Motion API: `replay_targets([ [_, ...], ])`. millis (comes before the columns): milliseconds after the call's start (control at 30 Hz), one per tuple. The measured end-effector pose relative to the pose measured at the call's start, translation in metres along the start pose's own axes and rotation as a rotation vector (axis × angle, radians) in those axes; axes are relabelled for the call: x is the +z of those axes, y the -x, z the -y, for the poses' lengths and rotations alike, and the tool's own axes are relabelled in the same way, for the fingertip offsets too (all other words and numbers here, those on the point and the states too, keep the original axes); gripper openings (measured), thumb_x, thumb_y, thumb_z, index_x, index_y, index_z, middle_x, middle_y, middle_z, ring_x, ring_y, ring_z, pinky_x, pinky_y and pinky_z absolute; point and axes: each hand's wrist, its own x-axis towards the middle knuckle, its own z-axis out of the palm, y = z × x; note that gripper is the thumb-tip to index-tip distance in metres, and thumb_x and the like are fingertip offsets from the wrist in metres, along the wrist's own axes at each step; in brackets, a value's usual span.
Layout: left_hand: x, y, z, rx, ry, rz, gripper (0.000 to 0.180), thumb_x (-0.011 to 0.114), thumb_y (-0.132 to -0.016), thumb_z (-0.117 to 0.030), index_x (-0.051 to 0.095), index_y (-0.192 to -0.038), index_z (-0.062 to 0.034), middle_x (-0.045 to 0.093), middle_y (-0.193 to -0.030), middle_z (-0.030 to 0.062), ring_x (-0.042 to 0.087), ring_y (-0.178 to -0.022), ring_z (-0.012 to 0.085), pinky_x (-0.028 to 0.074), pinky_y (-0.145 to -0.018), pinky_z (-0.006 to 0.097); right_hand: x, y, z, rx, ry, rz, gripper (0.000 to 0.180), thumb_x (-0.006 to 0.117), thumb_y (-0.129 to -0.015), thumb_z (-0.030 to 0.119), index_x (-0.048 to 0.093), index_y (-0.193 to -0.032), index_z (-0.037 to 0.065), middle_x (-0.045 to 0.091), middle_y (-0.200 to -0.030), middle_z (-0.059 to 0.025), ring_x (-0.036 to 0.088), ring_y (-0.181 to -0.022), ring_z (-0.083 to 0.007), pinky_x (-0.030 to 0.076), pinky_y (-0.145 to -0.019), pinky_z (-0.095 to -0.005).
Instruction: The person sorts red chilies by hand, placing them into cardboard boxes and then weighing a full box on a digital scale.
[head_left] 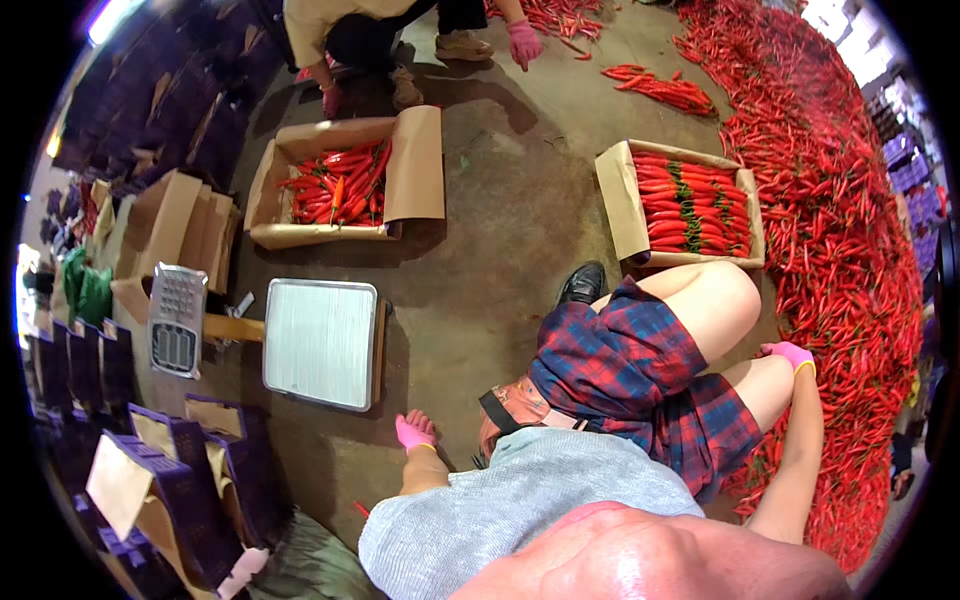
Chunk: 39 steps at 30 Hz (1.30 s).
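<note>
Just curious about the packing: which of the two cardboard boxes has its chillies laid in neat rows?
The right-hand box, beside the big chilli heap; the other box holds loose, jumbled chillies.

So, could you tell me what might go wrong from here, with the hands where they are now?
The right hand in a pink glove reaches beside the knee toward the red chili pile; leaning that way could crush peppers underfoot. The left hand props on the bare floor near the scale platform, so a slip could knock it. The packed chili box sits close to the raised knee and could get bumped.

co-worker [380, 30] cut off by top edge
</note>
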Motion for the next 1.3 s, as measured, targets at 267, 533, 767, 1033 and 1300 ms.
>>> replay_targets([
  [267,0.049,0.086,-0.003,-0.251,-1.176,0.072,0.049,0.042,-0.103,-0.045,0.062,-0.083,-0.0045,0.064,-0.073,0.0105,0.058,-0.056,0.0234,0.046,-0.051,0.036,0.027,-0.051,0.028,-0.639,0.405,0.295,0.035,0.058,-0.097,0.023,0.066,-0.12,-0.002,0.071,-0.106,-0.0066,0.064,-0.095,-0.0173,0.051,-0.084,-0.0324],
  [533,0.145,0.249,0.086,-0.189,-1.192,0.321,0.048,0.055,-0.101,-0.046,0.065,-0.117,-0.0022,0.07,-0.103,0.0046,0.064,-0.091,0.0154,0.051,-0.085,0.033,0.034,-0.085,0.039,-0.537,-0.372,0.076,0.037,0.058,-0.093,0.012,0.06,-0.126,-0.004,0.066,-0.089,-0.0052,0.057,-0.07,-0.012,0.048,-0.064,-0.0272],
  [767,0.248,0.288,0.116,0.1,-1.432,0.34,0.027,0.058,-0.099,-0.024,0.06,-0.081,-0.004,0.057,-0.069,-0.0011,0.05,-0.062,0.0085,0.042,-0.058,0.026,0.004,0.003,0.139,-0.95,-0.545,-0.218,0.044,0.056,-0.101,0.016,0.052,-0.141,-0.001,0.061,-0.134,-0.0085,0.057,-0.114,-0.0123,0.045,-0.096,-0.0255],
  [1033,0.316,0.274,0.124,0.116,-1.545,0.486,0.027,0.061,-0.096,-0.018,0.061,-0.076,-0.0001,0.06,-0.067,-0.0009,0.056,-0.06,0.0079,0.046,-0.056,0.026,0.202,0.086,0.297,-1.327,-0.009,0.443,0.05,0.063,-0.092,0.021,0.054,-0.138,0.005,0.067,-0.116,-0.0107,0.066,-0.098,-0.0208,0.051,-0.085,-0.0323],
  [1300,0.309,0.279,0.116,0.235,-1.663,0.541,0.028,0.064,-0.093,-0.018,0.056,-0.071,-0.0025,0.053,-0.061,-0.0018,0.051,-0.056,0.0086,0.039,-0.051,0.029,0.285,0.097,0.299,-1.427,0.448,0.583,0.035,0.067,-0.08,0.028,0.064,-0.11,0.011,0.068,-0.102,-0.0101,0.065,-0.102,-0.0305,0.045,-0.09,-0.0394],
])
